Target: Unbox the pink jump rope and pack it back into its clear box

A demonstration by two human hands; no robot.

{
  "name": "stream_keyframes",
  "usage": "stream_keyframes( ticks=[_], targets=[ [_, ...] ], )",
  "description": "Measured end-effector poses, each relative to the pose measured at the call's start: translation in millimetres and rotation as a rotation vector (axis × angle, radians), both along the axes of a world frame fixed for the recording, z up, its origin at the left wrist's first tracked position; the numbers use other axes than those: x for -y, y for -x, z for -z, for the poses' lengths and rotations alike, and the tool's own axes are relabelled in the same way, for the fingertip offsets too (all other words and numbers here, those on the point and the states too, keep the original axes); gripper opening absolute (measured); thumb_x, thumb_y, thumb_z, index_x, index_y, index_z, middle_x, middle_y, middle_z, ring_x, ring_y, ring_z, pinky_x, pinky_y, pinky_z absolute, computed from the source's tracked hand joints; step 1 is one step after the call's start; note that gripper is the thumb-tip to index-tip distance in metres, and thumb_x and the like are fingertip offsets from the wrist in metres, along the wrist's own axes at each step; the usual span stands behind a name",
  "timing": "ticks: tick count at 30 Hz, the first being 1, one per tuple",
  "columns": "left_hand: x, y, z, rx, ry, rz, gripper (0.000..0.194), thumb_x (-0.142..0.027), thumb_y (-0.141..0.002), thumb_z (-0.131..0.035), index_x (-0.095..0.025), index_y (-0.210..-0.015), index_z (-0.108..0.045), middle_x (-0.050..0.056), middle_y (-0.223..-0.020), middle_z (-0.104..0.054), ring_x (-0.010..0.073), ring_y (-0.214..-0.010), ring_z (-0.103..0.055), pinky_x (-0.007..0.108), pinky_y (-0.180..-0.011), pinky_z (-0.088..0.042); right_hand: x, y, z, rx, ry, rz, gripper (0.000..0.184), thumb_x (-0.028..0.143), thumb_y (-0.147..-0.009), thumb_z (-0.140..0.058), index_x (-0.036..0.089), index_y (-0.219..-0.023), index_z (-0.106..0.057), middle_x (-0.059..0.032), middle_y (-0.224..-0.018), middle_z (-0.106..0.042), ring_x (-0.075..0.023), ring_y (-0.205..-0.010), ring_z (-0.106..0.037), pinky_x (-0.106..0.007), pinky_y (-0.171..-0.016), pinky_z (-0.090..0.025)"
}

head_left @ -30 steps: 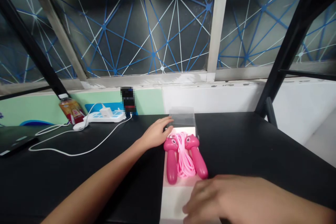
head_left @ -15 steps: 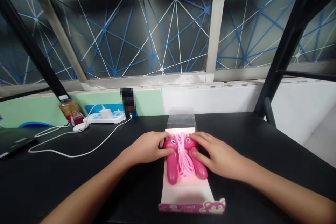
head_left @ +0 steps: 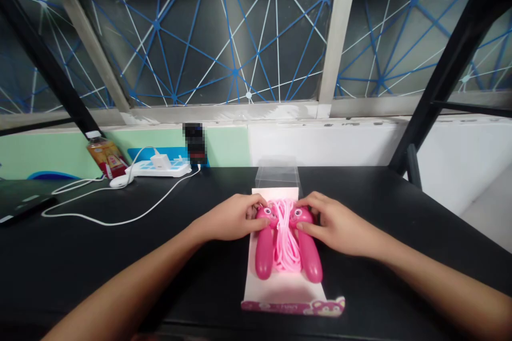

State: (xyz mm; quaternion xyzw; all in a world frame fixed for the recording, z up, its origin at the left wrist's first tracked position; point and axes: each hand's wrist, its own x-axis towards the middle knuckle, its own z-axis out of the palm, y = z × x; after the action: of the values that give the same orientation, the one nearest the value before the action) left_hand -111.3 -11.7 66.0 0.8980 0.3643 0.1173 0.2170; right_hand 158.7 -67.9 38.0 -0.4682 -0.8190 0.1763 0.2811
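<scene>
A pink jump rope lies on a pale card tray whose near edge is folded up and printed with a bear. Its light pink cord is bundled between a left handle and a right handle, both dark pink with a bear-face head. My left hand is closed round the head of the left handle, thumb on its front. Around the right handle's head, my right hand closes with thumb and fingers. Behind the card stands a clear plastic box.
A black table carries everything. At the back left are a drink bottle, a white power strip with a charger, and a loose white cable. A dark flat device lies at far left. Black frame posts flank the window.
Both handles have shifted slightly right on the card, and the right one's lower end has come nearer. My fingers have curled more round their heads. The camera view has tipped a little.
</scene>
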Motion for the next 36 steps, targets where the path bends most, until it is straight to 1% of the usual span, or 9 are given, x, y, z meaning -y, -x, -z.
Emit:
stream_keyframes(
  ticks=[4,8,12,16,19,22,26,32,36],
  targets=[
    [-10,13,-5.4,0.008,0.006,0.025,0.028,-0.043,-0.087,-0.063,-0.021,-0.104,-0.064,0.0,-0.081,-0.069,0.0158,-0.071,-0.063,0.024,-0.063,-0.042,-4,3,4.9,-0.093,0.048,-0.005,0.027,0.041,-0.095,-0.055,0.022,-0.113,-0.063,-0.0052,-0.096,-0.061,-0.0158,-0.072,-0.061,-0.032,-0.065,-0.053],
    [-13,17,-7.1,0.001,0.013,0.038,0.03,-0.047,-0.088,-0.06,-0.021,-0.103,-0.06,0.0,-0.086,-0.071,0.0164,-0.074,-0.063,0.025,-0.066,-0.042,-8,6,8.4,-0.12,0.025,-0.008,0.028,0.038,-0.096,-0.054,0.022,-0.118,-0.06,-0.007,-0.108,-0.062,-0.0175,-0.08,-0.062,-0.036,-0.075,-0.054],
    [-7,10,-3.0,-0.037,-0.011,0.036,0.035,-0.053,-0.089,-0.057,-0.022,-0.103,-0.057,0.001,-0.086,-0.07,0.0179,-0.076,-0.063,0.027,-0.069,-0.04,-7,9,8.0,-0.083,-0.003,-0.053,0.024,0.038,-0.098,-0.05,0.022,-0.114,-0.059,-0.007,-0.107,-0.061,-0.0209,-0.093,-0.061,-0.039,-0.085,-0.051],
    [-3,7,2.7,-0.053,-0.032,0.047,0.031,-0.049,-0.089,-0.059,-0.023,-0.106,-0.056,0.001,-0.089,-0.069,0.0183,-0.077,-0.063,0.027,-0.069,-0.04,-2,8,3.8,0.0,0.028,-0.064,0.025,0.039,-0.099,-0.046,0.022,-0.114,-0.056,-0.0075,-0.108,-0.059,-0.0208,-0.09,-0.061,-0.04,-0.084,-0.05],
    [-2,7,4.7,-0.033,-0.028,0.055,0.03,-0.047,-0.09,-0.059,-0.022,-0.105,-0.056,0.0,-0.083,-0.068,0.0171,-0.073,-0.062,0.027,-0.068,-0.04,1,6,0.7,0.023,0.044,-0.077,0.026,0.041,-0.098,-0.047,0.022,-0.115,-0.056,-0.0077,-0.109,-0.059,-0.0207,-0.091,-0.06,-0.039,-0.085,-0.05],
    [-2,6,4.9,-0.016,-0.044,0.057,0.03,-0.048,-0.089,-0.06,-0.022,-0.104,-0.057,-0.001,-0.08,-0.066,0.0165,-0.071,-0.06,0.026,-0.066,-0.04,2,4,-1.6,0.038,0.043,-0.097,0.031,0.042,-0.097,-0.049,0.023,-0.121,-0.055,-0.0078,-0.115,-0.058,-0.0207,-0.096,-0.06,-0.039,-0.089,-0.049],
    [-2,6,7.8,-0.013,-0.098,0.043,0.036,-0.052,-0.088,-0.06,-0.022,-0.108,-0.057,0.002,-0.085,-0.066,0.0174,-0.074,-0.06,0.026,-0.065,-0.041,0,3,-2.7,0.046,0.019,-0.137,0.032,0.039,-0.097,-0.051,0.025,-0.125,-0.057,-0.007,-0.119,-0.059,-0.0199,-0.102,-0.059,-0.038,-0.095,-0.047],
    [-4,5,14.1,-0.012,-0.155,0.029,0.037,-0.054,-0.089,-0.058,-0.024,-0.111,-0.058,0.002,-0.09,-0.066,0.0182,-0.078,-0.061,0.027,-0.069,-0.043,-5,1,2.3,0.066,-0.055,-0.092,0.029,0.033,-0.099,-0.047,0.024,-0.124,-0.057,-0.0084,-0.117,-0.061,-0.0205,-0.1,-0.062,-0.038,-0.09,-0.051],
    [-3,2,13.8,-0.016,-0.108,-0.009,0.038,-0.054,-0.089,-0.058,-0.022,-0.109,-0.057,0.001,-0.081,-0.064,0.0171,-0.07,-0.06,0.026,-0.063,-0.041,0,8,4.1,0.264,-0.167,0.0,0.034,0.036,-0.099,-0.044,0.018,-0.127,-0.055,-0.0126,-0.123,-0.059,-0.0248,-0.099,-0.063,-0.044,-0.085,-0.054]
  ],
)
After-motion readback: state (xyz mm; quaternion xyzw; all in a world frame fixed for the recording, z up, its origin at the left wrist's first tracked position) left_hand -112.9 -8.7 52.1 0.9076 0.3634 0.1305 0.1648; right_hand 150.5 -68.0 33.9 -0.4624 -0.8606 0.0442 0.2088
